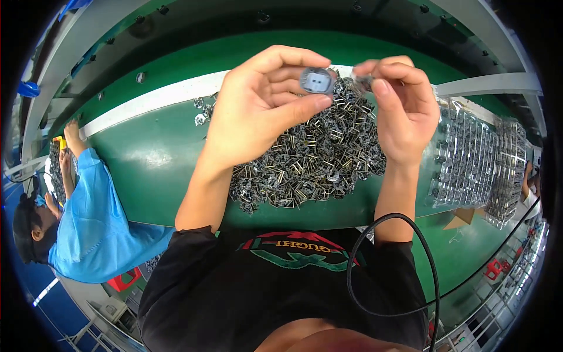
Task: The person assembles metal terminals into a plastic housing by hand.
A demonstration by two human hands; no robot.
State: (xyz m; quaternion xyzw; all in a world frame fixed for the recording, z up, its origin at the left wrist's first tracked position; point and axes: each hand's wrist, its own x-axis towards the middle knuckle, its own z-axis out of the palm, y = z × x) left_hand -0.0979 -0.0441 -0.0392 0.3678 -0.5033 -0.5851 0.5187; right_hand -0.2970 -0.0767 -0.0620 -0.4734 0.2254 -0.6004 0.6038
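Note:
My left hand (251, 108) is closed, its thumb and fingers pinching the edges of a small socket part (317, 81) with a pale face, two slots and a dark rounded rim. Close by on the right, my right hand (406, 114) pinches a small grey part (363, 83) between thumb and fingertips; it is blurred and its kind cannot be made out. Both hands are raised above a broad pile of small dark metal-pronged parts (302, 170) on the green table (153, 170). A few loose pieces (201, 111) lie left of the pile.
Stacked clear plastic trays (466, 155) filled with parts stand on the right of the table. A white strip (149, 98) runs along the far side. A person in a blue top (97, 217) works at the left. A black cable (434, 264) loops by my right arm.

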